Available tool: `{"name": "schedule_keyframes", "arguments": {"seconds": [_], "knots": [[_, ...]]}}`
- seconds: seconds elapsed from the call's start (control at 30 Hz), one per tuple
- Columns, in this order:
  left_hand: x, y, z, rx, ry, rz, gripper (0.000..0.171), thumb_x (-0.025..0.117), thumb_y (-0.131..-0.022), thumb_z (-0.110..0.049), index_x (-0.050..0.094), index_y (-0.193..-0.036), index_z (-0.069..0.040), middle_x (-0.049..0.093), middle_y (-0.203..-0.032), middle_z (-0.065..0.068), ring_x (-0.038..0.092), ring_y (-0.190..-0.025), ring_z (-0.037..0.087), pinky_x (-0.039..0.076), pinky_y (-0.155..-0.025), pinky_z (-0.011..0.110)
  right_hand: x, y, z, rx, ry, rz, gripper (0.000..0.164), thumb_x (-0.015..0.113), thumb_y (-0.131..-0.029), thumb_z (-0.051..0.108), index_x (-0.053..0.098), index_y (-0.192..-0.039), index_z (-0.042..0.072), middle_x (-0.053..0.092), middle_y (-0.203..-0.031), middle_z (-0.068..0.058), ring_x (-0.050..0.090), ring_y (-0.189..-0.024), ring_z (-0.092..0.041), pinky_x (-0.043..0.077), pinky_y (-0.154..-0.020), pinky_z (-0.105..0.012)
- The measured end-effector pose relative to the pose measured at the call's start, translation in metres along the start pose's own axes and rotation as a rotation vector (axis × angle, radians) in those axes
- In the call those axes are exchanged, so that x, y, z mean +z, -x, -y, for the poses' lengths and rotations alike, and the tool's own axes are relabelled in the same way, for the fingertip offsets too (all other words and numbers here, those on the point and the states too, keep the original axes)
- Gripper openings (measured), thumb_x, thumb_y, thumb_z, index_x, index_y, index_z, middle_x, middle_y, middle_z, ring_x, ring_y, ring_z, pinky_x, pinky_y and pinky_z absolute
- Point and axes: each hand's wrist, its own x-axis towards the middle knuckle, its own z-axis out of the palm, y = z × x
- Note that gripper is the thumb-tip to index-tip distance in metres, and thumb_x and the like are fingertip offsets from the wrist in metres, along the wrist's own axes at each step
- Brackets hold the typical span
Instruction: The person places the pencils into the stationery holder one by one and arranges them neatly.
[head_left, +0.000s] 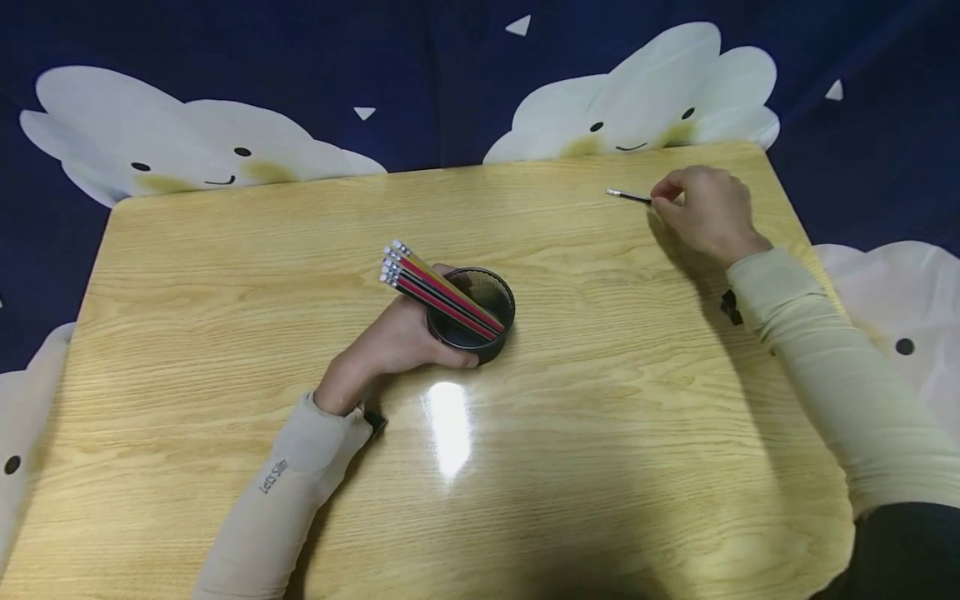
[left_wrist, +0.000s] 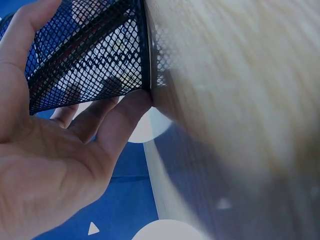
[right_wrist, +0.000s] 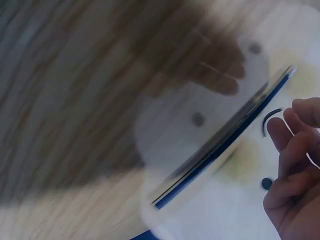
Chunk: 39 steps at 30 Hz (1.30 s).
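My left hand (head_left: 408, 337) grips a round black mesh pencil holder (head_left: 491, 354) near the middle of the table, thumb in front and fingers around the far side. In the left wrist view, the fingers curve about the mesh wall (left_wrist: 105, 55) close to its base. Several pencils (head_left: 442, 292) in red, black and yellow lean leftward out of it, white erasers up. At the far right, a dark pencil (head_left: 628, 196) lies on the tabletop beneath my right hand (head_left: 705, 208). The right wrist view shows those loosely bent fingers (right_wrist: 295, 165) apart from the pencil (right_wrist: 225, 142).
The light wooden table (head_left: 225, 275) ends at a dark blue cloth (head_left: 442, 75) printed with white clouds. Its far edge runs just behind the dark pencil. A bright light reflection (head_left: 448, 429) shows on the tabletop in front of the holder.
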Motion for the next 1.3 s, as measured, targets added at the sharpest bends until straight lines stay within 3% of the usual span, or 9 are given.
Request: {"name": "schedule_keyframes", "arguments": {"seconds": [0.27, 0.57, 1.0, 1.3], "knots": [[0.0, 0.002, 0.001, 0.003, -0.004, -0.002, 0.106, 0.104, -0.063, -0.002, 0.049, -0.152, 0.003, 0.058, -0.148, 0.015, 0.057, -0.135, 0.028, 0.038, -0.12, 0.042, 0.005, -0.004, -0.019, 0.018, 0.113, 0.071, 0.027, 0.067, -0.108, 0.019, 0.077, -0.124, -0.001, 0.073, -0.119, -0.027, 0.067, -0.104, -0.051, 0.051, -0.081, -0.069], [0.002, 0.003, 0.003, -0.002, 0.006, -0.009, 0.105, 0.104, -0.062, -0.002, 0.05, -0.152, 0.003, 0.058, -0.148, 0.014, 0.057, -0.135, 0.027, 0.038, -0.12, 0.041, 0.014, -0.003, -0.024, -0.028, 0.144, 0.011, 0.024, 0.065, -0.105, 0.014, 0.076, -0.121, -0.002, 0.069, -0.11, -0.025, 0.066, -0.097, -0.051, 0.051, -0.076, -0.07], [0.0, 0.003, 0.001, -0.009, -0.002, -0.008, 0.105, 0.104, -0.063, -0.003, 0.049, -0.152, 0.004, 0.057, -0.149, 0.014, 0.056, -0.136, 0.028, 0.037, -0.121, 0.041, 0.012, -0.002, -0.016, -0.058, 0.155, -0.013, 0.02, 0.068, -0.104, 0.013, 0.078, -0.114, -0.002, 0.072, -0.107, -0.027, 0.068, -0.092, -0.05, 0.052, -0.071, -0.067], [-0.001, 0.002, -0.001, -0.013, -0.005, -0.004, 0.106, 0.104, -0.064, -0.005, 0.048, -0.154, 0.004, 0.056, -0.151, 0.017, 0.055, -0.138, 0.03, 0.036, -0.121, 0.042, 0.01, 0.012, 0.0, -0.146, 0.124, -0.063, 0.019, 0.072, -0.102, 0.015, 0.08, -0.11, 0.0, 0.073, -0.098, -0.019, 0.068, -0.083, -0.042, 0.049, -0.064, -0.063]]}}
